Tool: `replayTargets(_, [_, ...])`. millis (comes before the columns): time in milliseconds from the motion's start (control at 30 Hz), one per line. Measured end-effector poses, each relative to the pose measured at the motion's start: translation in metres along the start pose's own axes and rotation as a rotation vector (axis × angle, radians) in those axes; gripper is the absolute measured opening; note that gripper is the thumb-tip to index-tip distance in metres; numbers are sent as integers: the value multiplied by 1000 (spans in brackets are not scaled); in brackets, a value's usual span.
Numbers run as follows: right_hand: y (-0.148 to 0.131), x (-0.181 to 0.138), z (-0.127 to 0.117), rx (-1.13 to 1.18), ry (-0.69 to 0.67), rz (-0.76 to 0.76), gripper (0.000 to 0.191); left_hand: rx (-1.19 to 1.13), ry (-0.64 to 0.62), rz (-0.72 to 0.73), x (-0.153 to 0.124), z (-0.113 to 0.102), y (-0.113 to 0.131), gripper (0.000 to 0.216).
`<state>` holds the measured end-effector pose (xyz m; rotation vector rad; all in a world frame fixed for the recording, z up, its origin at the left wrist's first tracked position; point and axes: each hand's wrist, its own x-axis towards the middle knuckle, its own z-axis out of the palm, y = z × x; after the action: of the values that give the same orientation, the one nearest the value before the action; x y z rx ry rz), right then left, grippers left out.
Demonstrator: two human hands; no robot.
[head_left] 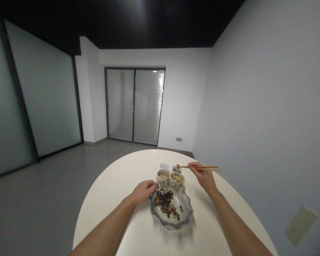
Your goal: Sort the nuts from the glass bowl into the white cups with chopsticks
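My right hand (201, 173) is closed around a pair of wooden chopsticks (210, 168). Their tips hold a small dark piece (177, 166) just over a small white cup (176, 170) at the back right, which has similar dark bits in it. With its fingers at the left rim, my left hand (144, 191) grips a clear scalloped glass bowl (188, 213). Dark brown, shell-like pieces (165, 202) lie in the bowl, mostly on its left side. Behind it stand a cup of peanut-like tan pieces (177, 177) and a cream cup (160, 177) with pale pieces.
Another small white cup (164, 166) stands at the back left of the group. All of this is on a round white table (109, 192). A pale wall (256, 106) rises close on the right; glass doors (134, 106) are at the far end.
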<state>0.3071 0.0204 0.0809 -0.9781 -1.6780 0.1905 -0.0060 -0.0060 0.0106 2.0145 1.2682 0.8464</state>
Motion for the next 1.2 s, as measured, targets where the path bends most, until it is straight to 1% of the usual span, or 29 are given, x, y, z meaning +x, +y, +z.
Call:
replayTargets(167, [16, 0, 5, -85, -27, 19, 34, 32, 8, 4, 1, -1, -1, 34])
replayTargets(333, [24, -5, 4, -154, -3, 43, 39, 46, 5, 4, 1, -1, 1, 36])
replayTargets(433, [16, -4, -1, -138, 41, 62, 42, 45, 4, 14, 1, 0, 0, 36])
replayTargets(533, [-3, -2, -6, -54, 99, 96, 43, 44, 4, 17, 2, 2, -2, 36])
replayTargets(567, [-10, -2, -8, -2, 87, 112, 43, 44, 4, 16, 2, 2, -3, 36])
replayTargets(667, [-34, -10, -11, 125, -5, 136, 42, 38, 2, 15, 2, 4, -3, 37])
replayTargets(767, [-53, -25, -13, 122, -144, 120, 35, 23, 1, 18, 1, 5, -1, 38])
replayTargets(833, [-61, -35, -15, 134, -243, 125, 31, 18, 2, 23, 1, 6, 0, 38])
replayTargets(933, [-65, -44, -21, 143, -344, 157, 28, 21, 4, 29, 1, 7, 0, 38])
replayTargets(1067, [-66, -47, -30, 207, -409, 231, 30, 13, 3, 25, 3, 8, -4, 37])
replayTargets(1200, [-70, -49, -30, 214, -555, 268, 32, 10, -7, 8, 3, 7, -5, 37])
